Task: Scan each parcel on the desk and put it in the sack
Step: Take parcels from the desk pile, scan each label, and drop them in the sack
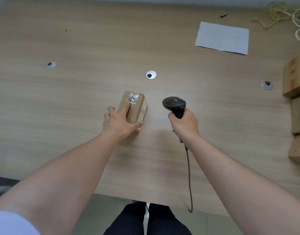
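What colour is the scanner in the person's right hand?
Black. The scanner in the right hand shows best in the head view.

One small brown cardboard parcel sealed with clear tape (134, 107). One black handheld barcode scanner with a cord (175, 106). One white sheet of paper (222, 37). Three round silver cable grommets, at (51, 65), (151, 75) and (267, 85). Three more brown cardboard boxes at the right edge, at (295, 77), (299, 116) and (299, 150).
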`<state>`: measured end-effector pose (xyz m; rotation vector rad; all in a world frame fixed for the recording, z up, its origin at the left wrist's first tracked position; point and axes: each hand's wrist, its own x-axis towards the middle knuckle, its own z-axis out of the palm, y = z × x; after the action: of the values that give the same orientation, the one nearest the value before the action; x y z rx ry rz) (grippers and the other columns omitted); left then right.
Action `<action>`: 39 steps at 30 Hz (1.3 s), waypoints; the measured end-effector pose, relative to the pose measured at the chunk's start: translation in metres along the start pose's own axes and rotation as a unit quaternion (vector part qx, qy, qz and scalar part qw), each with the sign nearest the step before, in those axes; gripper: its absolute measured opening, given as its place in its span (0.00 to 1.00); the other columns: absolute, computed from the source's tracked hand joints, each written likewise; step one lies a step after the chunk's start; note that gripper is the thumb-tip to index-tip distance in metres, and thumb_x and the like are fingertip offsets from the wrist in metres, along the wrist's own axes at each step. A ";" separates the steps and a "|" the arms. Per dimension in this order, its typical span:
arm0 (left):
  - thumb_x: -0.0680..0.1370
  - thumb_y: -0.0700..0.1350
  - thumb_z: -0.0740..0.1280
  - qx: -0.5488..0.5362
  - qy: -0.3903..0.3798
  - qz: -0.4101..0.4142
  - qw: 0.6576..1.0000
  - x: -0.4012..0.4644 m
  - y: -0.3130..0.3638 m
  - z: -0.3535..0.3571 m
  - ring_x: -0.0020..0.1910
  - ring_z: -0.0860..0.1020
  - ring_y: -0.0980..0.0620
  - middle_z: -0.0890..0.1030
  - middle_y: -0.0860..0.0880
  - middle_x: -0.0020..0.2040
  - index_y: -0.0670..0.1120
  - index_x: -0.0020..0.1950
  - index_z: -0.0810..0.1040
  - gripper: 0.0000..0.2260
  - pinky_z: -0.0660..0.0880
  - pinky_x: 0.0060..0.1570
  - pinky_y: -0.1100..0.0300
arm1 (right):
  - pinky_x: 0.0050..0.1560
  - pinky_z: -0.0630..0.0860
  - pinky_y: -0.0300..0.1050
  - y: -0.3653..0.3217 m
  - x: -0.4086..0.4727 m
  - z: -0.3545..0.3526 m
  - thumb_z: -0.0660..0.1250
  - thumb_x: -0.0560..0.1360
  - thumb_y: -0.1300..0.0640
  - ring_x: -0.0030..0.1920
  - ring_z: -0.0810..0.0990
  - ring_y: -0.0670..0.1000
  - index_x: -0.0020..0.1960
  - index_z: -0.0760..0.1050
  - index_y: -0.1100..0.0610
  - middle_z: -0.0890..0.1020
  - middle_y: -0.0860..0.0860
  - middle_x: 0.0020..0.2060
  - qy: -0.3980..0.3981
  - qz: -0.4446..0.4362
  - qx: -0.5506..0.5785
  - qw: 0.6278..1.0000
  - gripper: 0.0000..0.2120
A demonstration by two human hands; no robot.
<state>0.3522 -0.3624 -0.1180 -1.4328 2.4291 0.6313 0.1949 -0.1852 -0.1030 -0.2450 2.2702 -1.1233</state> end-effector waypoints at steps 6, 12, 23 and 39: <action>0.73 0.60 0.74 -0.060 0.006 0.012 0.998 0.007 -0.003 0.002 0.63 0.70 0.40 0.66 0.45 0.64 0.67 0.81 0.57 0.41 0.71 0.69 0.49 | 0.35 0.75 0.46 -0.001 0.000 -0.009 0.68 0.73 0.49 0.34 0.80 0.54 0.39 0.73 0.51 0.80 0.49 0.33 -0.021 -0.014 -0.003 1.000 0.08; 0.77 0.49 0.75 -0.237 -0.034 0.054 0.969 0.023 -0.018 -0.007 0.64 0.78 0.54 0.77 0.55 0.70 0.59 0.81 0.65 0.34 0.72 0.64 0.60 | 0.34 0.72 0.45 -0.001 0.000 -0.012 0.70 0.73 0.50 0.32 0.75 0.52 0.37 0.73 0.53 0.78 0.48 0.30 -0.014 -0.021 -0.017 1.000 0.10; 0.69 0.56 0.70 -0.330 -0.120 0.032 0.936 0.039 -0.040 -0.009 0.54 0.84 0.51 0.82 0.46 0.62 0.69 0.80 0.58 0.41 0.76 0.49 0.62 | 0.35 0.71 0.44 -0.001 -0.015 0.008 0.70 0.74 0.51 0.33 0.75 0.52 0.39 0.74 0.52 0.80 0.49 0.33 -0.019 -0.020 -0.030 0.999 0.08; 0.64 0.47 0.86 -0.239 -0.272 0.032 0.932 0.045 -0.025 -0.029 0.46 0.86 0.40 0.75 0.51 0.66 0.75 0.76 0.41 0.62 0.84 0.48 0.42 | 0.37 0.72 0.43 0.004 -0.019 0.019 0.70 0.75 0.51 0.35 0.78 0.53 0.38 0.74 0.51 0.81 0.48 0.33 0.008 0.005 -0.030 0.999 0.08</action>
<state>0.3525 -0.4214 -0.1174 -1.1141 1.9561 1.4912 0.2213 -0.1877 -0.1065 -0.2490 2.3191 -1.0553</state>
